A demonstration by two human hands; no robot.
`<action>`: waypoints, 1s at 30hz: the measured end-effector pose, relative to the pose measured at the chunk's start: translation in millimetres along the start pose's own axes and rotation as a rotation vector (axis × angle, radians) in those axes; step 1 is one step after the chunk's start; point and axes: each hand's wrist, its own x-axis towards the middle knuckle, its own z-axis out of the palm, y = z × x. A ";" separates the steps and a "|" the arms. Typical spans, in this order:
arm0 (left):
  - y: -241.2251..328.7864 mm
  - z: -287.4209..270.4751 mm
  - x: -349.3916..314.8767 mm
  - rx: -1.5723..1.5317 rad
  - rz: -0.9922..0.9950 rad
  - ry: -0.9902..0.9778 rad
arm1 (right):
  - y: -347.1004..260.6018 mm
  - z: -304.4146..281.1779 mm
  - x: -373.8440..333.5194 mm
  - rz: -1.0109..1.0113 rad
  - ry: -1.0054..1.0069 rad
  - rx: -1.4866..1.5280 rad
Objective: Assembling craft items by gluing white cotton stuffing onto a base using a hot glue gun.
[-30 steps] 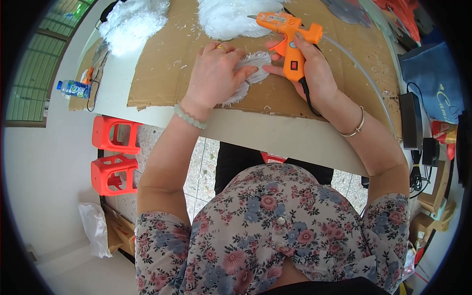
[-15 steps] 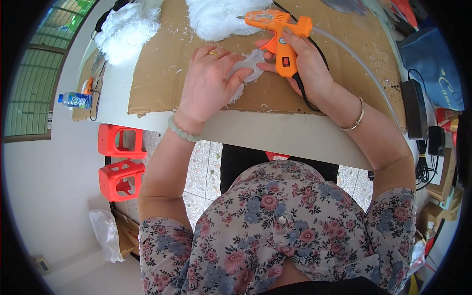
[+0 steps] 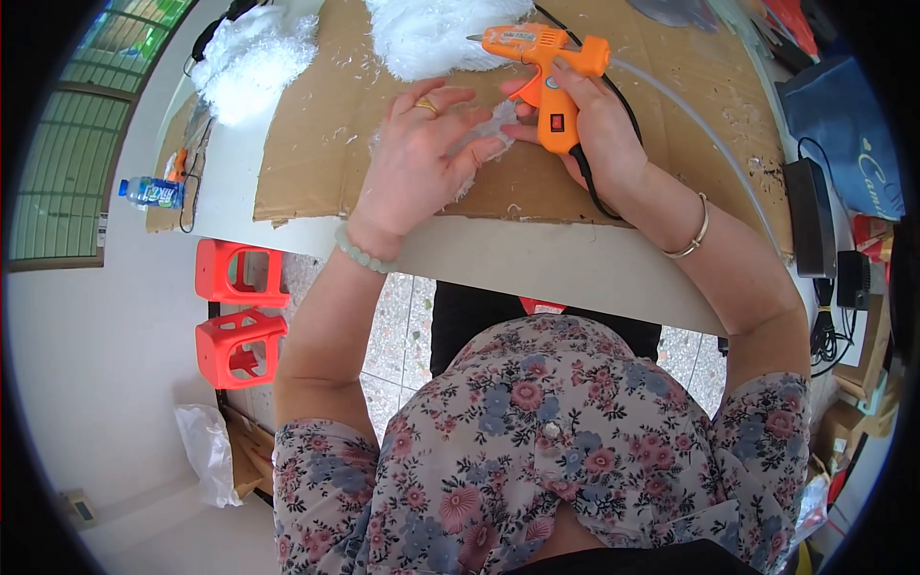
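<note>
My right hand (image 3: 609, 125) is closed around the handle of an orange hot glue gun (image 3: 558, 113), whose nozzle points left. Below the gun, fingertips of that hand touch a small piece of white fringed material (image 3: 500, 117). My left hand (image 3: 417, 158) lies over the same piece with its fingers spread and the thumb against its near side. Much of the piece is hidden under the left hand, and white strands show past its edges. Just beyond both hands sits a large fluffy white bundle (image 3: 431, 36) of the same look.
A cardboard sheet (image 3: 307, 163) covers the white table (image 3: 537, 254). Another white fluffy heap (image 3: 254, 67) and a bottle (image 3: 153, 193) are at left. The gun's black cord (image 3: 596, 196) hangs by my right wrist. Red stools (image 3: 240, 350) stand left; a blue bag (image 3: 843, 134) is right.
My left fingers have straightened and spread, and the thumb has shifted slightly right. The glue gun stays in my right hand, almost unmoved. The whole view has shifted slightly.
</note>
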 end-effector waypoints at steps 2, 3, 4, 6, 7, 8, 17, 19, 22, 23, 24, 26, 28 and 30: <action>-13.4 -10.8 -4.1 -0.057 -0.049 0.063 | 0.4 -0.2 0.9 0.011 0.008 0.008; -22.6 -16.6 -6.5 -0.068 -0.138 0.101 | 1.3 -0.9 1.5 0.018 0.024 0.013; -30.4 -21.2 -8.6 -0.079 -0.227 0.140 | 2.4 -2.4 2.7 0.022 0.016 0.016; -42.1 -27.1 -17.1 -0.063 -0.292 0.117 | 3.7 -5.5 5.1 0.005 0.001 -0.004; -46.1 -28.9 -20.5 -0.059 -0.349 0.093 | 4.1 -5.7 6.1 -0.005 -0.006 -0.015; -47.2 -27.4 -21.2 -0.055 -0.355 0.096 | 2.2 -5.1 4.7 0.006 0.003 -0.011; -38.2 -8.5 -7.3 0.019 -0.219 -0.111 | 5.8 -2.4 5.2 0.000 0.009 0.007; -36.5 -11.8 -7.5 0.045 -0.191 -0.181 | 3.7 0.5 4.6 0.014 0.014 -0.018; -33.4 -14.0 -13.4 0.054 -0.092 -0.139 | 6.2 -3.5 7.1 0.018 0.014 -0.022; -29.8 -15.2 -15.3 0.053 -0.092 -0.141 | 7.5 -4.6 8.2 0.009 -0.001 -0.003; -25.6 -17.0 -17.1 0.075 -0.059 -0.135 | 6.7 -4.6 7.4 0.010 0.001 -0.001; -17.0 -21.0 -21.0 0.096 -0.025 -0.131 | 3.1 -3.2 5.2 0.006 -0.002 -0.028; -10.8 -24.1 -24.0 0.169 0.025 -0.132 | 2.8 -2.4 4.9 0.010 0.005 -0.028; -15.3 -28.2 -26.9 0.068 -0.043 -0.082 | 2.8 -2.1 4.8 0.012 0.010 -0.031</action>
